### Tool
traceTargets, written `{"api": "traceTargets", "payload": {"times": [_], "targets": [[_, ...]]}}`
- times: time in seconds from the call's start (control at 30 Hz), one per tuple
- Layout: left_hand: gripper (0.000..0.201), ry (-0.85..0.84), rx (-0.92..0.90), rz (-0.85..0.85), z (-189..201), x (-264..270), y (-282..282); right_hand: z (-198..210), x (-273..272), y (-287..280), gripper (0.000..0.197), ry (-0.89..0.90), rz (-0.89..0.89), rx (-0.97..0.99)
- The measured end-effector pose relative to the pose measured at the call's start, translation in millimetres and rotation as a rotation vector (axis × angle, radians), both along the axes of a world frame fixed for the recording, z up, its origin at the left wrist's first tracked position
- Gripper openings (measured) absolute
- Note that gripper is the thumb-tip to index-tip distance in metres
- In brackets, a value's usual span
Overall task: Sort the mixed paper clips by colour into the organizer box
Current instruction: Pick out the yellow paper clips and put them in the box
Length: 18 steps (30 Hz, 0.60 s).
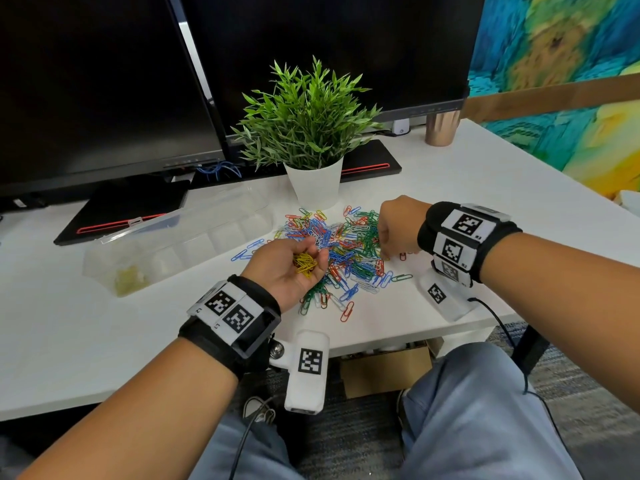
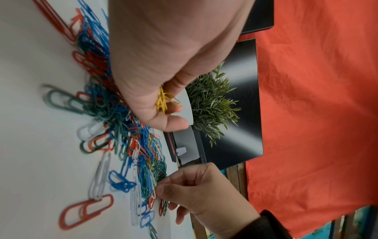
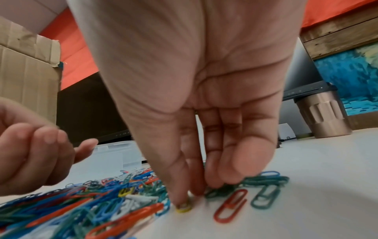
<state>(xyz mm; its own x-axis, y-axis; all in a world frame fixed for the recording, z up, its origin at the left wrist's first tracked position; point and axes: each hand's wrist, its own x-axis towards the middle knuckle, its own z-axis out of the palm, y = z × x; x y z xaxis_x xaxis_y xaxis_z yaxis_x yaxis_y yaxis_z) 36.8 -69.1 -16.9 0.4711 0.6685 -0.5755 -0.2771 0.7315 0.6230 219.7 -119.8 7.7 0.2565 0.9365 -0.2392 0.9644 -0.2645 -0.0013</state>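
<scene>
The left hand (image 1: 290, 268) is turned palm up, its grip cupped around a bunch of yellow clips (image 1: 304, 263). The right hand (image 3: 196, 113) points down, its grip narrow: thumb and fingertips (image 3: 181, 199) pinch one yellow clip (image 3: 184, 208) on the white tabletop (image 1: 104, 341). Between both hands lies the mixed pile (image 1: 346, 247). Left of the left hand stands the clear organizer box (image 1: 166, 244), with some yellow clips in its near compartment.

An office desk: two large black monitors (image 1: 104, 88) loom side by side over a white tabletop (image 1: 86, 334), a green potted plant in a white pot (image 1: 304, 133) between them, a copper-coloured ribbed tumbler (image 1: 441, 128) off right.
</scene>
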Motion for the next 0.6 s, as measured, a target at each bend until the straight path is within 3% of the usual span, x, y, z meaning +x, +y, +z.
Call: {"api": "traceTargets", "payload": {"times": [0.13, 0.27, 0.5, 0.6], "targets": [[0.018, 0.0, -0.011, -0.006, -0.5, -0.9, -0.1, -4.1, -0.7, 1.5, 0.018, -0.019, 0.025, -0.031], [0.018, 0.0, -0.016, -0.002, -0.6, -0.6, -0.1, -5.9, -0.8, 0.0, 0.038, 0.053, -0.035, -0.06], [0.017, -0.008, -0.004, -0.015, -0.8, -3.2, -0.5, -1.8, -3.7, -4.4, 0.04, 0.074, -0.048, -0.09], [0.015, -0.013, 0.004, -0.016, -0.6, -3.7, -0.3, 2.2, -1.9, -3.5, 0.033, 0.09, -0.059, -0.027]]}}
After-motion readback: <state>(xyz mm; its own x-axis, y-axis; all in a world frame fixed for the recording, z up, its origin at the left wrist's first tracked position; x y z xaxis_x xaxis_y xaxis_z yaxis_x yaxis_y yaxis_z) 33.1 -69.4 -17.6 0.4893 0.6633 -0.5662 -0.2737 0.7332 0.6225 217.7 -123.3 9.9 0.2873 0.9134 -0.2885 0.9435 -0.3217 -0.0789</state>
